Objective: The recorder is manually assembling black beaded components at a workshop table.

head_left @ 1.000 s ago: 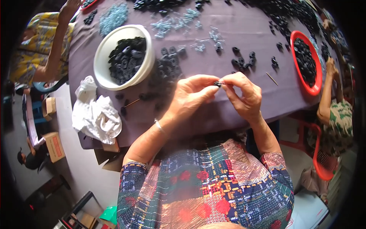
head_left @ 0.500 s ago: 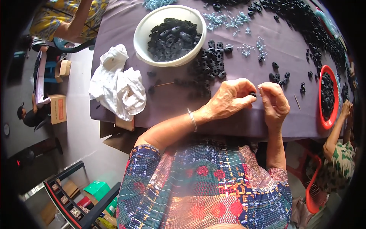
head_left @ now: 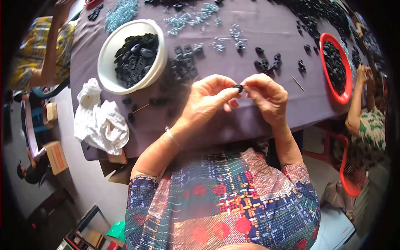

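white cloth point(head_left: 100, 121) lies at near left edge of purple tabletop point(head_left: 258, 121); white bowl point(head_left: 109, 54) of black parts beyond it. left hand point(head_left: 206, 102) and right hand point(head_left: 266, 96) both pinch small black part point(head_left: 238, 88) between fingertips, above near tabletop. red tray point(head_left: 344, 98) far right.

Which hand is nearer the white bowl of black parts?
Left. The left hand sits just right of the white bowl; the right hand is farther right, beyond it.
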Demonstrator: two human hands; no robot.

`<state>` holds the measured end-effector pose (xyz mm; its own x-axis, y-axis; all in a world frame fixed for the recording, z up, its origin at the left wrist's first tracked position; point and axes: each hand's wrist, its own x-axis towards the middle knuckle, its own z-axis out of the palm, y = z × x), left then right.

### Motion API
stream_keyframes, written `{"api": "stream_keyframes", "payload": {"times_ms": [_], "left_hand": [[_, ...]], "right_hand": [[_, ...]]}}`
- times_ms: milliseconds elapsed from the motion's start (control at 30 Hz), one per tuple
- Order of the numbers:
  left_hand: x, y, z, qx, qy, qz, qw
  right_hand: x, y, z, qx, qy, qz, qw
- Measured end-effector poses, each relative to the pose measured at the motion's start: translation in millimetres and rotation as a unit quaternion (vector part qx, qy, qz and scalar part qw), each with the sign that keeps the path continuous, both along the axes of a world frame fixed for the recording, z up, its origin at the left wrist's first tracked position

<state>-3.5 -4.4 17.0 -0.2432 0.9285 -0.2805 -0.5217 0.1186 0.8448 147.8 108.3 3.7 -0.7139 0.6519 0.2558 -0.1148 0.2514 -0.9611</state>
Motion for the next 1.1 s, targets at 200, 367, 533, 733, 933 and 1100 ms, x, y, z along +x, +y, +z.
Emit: {"api": "stream_keyframes", "payload": {"times_ms": [200,367,533,733,933,1100], "left_hand": [[3,2,0,-0.024,0.056,-0.005,0.998],[9,1,-3,-0.029,0.139,0.006,0.990],[12,1,-5,-0.020,0.188,-0.011,0.982],[10,-2,-7,-0.004,0.224,-0.023,0.974],[6,-1,8,-0.007,0.036,-0.041,0.999],[3,-1,10,-0.009,-0.033,-0.079,0.996]], "right_hand": [[4,0,5,-0.036,-0.004,-0.048,0.998],[6,6,8,0.191,-0.049,-0.037,0.980],[11,7,22,0.301,-0.089,-0.008,0.949],[9,3,31,0.371,-0.130,0.036,0.919],[9,-6,26,0.264,-0.060,0.010,0.963],[12,-7,24,0.175,-0.043,-0.004,0.984]]}}
